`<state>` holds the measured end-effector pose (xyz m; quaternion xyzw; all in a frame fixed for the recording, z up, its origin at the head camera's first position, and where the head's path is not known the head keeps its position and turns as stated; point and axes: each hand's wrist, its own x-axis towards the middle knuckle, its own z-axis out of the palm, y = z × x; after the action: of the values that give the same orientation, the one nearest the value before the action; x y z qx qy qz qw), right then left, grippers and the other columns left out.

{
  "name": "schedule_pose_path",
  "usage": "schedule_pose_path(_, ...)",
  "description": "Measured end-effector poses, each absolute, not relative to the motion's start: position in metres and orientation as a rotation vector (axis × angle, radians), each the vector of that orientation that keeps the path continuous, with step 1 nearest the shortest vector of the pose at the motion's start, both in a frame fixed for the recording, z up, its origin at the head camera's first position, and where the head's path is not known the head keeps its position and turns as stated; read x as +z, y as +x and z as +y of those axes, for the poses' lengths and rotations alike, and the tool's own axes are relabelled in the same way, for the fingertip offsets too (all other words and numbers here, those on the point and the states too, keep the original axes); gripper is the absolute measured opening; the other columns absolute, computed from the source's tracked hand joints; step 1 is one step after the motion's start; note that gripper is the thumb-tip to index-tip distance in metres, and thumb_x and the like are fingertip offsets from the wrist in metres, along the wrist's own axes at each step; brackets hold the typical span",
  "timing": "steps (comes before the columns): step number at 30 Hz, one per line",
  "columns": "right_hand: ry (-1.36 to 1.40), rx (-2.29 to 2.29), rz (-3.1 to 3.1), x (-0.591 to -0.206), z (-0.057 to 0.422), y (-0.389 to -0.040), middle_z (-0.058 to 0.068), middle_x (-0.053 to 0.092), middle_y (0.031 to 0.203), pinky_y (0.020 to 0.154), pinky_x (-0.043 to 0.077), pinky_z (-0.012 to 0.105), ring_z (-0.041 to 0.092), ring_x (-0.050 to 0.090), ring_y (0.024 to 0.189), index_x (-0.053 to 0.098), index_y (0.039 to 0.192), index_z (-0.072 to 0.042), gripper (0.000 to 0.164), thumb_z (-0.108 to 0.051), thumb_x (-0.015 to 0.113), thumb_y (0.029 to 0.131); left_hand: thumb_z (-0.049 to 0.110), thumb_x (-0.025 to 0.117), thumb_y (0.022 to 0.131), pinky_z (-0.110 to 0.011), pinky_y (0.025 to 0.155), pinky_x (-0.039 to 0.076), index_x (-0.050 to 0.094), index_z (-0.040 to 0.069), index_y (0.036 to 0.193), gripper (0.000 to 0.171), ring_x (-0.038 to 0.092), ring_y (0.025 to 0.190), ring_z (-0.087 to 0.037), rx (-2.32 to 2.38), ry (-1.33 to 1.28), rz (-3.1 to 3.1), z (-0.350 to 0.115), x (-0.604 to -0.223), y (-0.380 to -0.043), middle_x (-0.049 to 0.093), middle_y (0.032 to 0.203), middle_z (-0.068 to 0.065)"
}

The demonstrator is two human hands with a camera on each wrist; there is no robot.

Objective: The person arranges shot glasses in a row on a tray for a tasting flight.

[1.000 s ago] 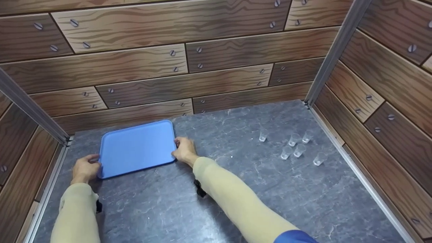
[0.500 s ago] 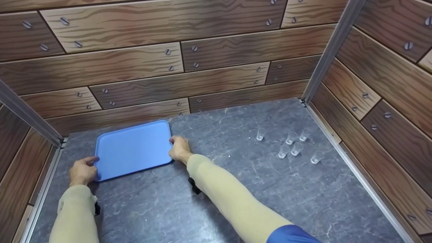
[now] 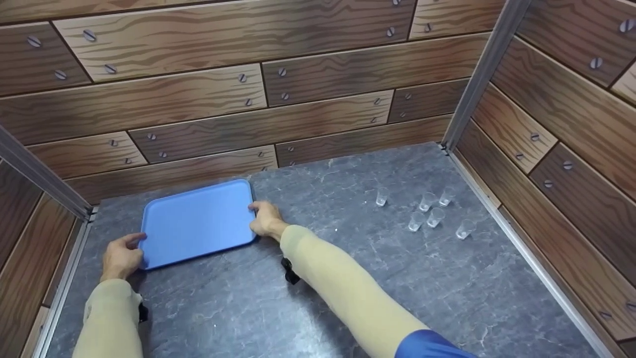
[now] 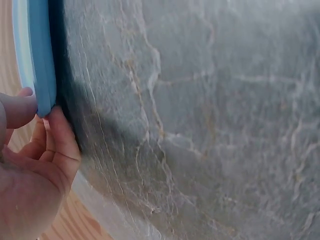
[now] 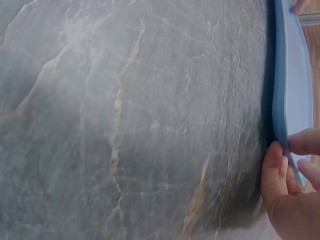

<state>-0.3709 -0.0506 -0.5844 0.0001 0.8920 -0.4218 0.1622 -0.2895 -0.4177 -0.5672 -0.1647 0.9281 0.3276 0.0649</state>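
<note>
A blue rectangular tray [image 3: 198, 223] lies at the left of the grey marbled surface, close to the back wall. Its left short side is pinched by my left hand [image 3: 120, 257], near the front corner. On the opposite short side, my right hand [image 3: 267, 219] grips the rim. The left wrist view shows the left thumb [image 4: 20, 109] over the rim, fingers beneath. Much the same hold appears in the right wrist view, where the right thumb [image 5: 305, 142] presses on the rim from above. Nothing is on the tray.
Several small clear cups stand grouped at the right, among them a front cup [image 3: 465, 229] and a left cup [image 3: 381, 197]. Wood-patterned panels [image 3: 198, 89] wall the back and sides, with metal corner posts [image 3: 477, 94]. Tiny white specks dot the surface.
The head view has shifted slightly, so the whole scene sits a little further left. Both hands stay on the tray's sides, and the cups keep their places.
</note>
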Motion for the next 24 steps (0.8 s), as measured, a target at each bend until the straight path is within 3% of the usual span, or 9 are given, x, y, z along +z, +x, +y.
schedule_pose_path(7, -0.058, -1.211, 2.529, -0.594, -0.046, -0.373, -0.001, 0.072, 0.131, 0.091, 0.052, 0.027, 0.014, 0.06, 0.111, 0.07, 0.153, -0.024, 0.07, 0.006, 0.065, 0.091, 0.001, 0.051, 0.094, -0.06, 0.104, 0.054, 0.054, 0.002, 0.163, 0.07, 0.058, 0.132, -0.049, 0.99, -0.461, 2.782, -0.421, -0.564, -0.283, 0.057, 0.154, -0.038)
schedule_pose_path(15, -0.138, -1.198, 2.544, -0.616, -0.034, -0.381, -0.003, 0.067, 0.107, 0.074, 0.048, 0.026, 0.014, 0.057, 0.093, 0.068, 0.155, -0.023, 0.074, 0.003, 0.069, 0.085, -0.001, 0.057, 0.088, -0.045, 0.097, 0.053, 0.05, 0.003, 0.167, 0.079, 0.059, 0.129, -0.046, 1.025, -0.387, 2.75, -0.418, -0.557, -0.277, 0.059, 0.154, -0.038)
schedule_pose_path(22, -0.21, -1.408, 2.492, -0.567, -0.002, -0.336, 0.009, 0.072, 0.106, 0.076, 0.054, 0.023, 0.015, 0.06, 0.093, 0.069, 0.15, -0.006, 0.074, 0.014, 0.071, 0.08, 0.002, 0.058, 0.1, -0.023, 0.077, 0.053, 0.046, 0.002, 0.169, 0.07, 0.061, 0.131, -0.045, 1.103, -0.312, 2.762, -0.405, -0.555, -0.268, 0.059, 0.151, -0.039)
schedule_pose_path(24, -0.209, -1.48, 2.451, -0.558, 0.008, -0.326, 0.011, 0.073, 0.107, 0.075, 0.065, 0.027, 0.015, 0.063, 0.091, 0.067, 0.151, -0.004, 0.077, 0.018, 0.073, 0.077, 0.001, 0.058, 0.101, -0.023, 0.071, 0.057, 0.044, 0.003, 0.17, 0.07, 0.063, 0.128, -0.044, 1.163, -0.3, 2.737, -0.398, -0.553, -0.265, 0.056, 0.152, -0.04)
